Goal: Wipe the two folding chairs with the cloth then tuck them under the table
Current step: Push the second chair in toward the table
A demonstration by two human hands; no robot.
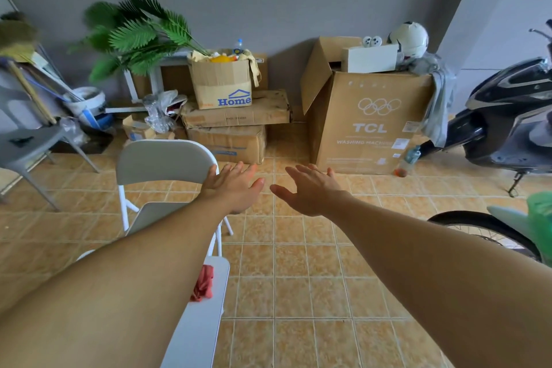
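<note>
A white folding chair (162, 163) stands unfolded ahead on the left, its backrest facing me. Closer to me, a second white chair's surface (203, 308) shows under my left arm, with a red cloth (203, 284) lying on it. My left hand (233, 187) is stretched out flat, fingers straight, beside the right edge of the far chair's backrest. Held out in the air over the floor, my right hand (310, 190) has its fingers spread and nothing in it. No table is in view.
Cardboard boxes (236, 119) and a large TCL carton (370, 122) line the back wall. A grey plastic chair (27, 146) stands at the left. At the right a scooter (507, 116) is parked, with a wheel (484, 230) nearer. Tan tiled floor (298, 293) lies between.
</note>
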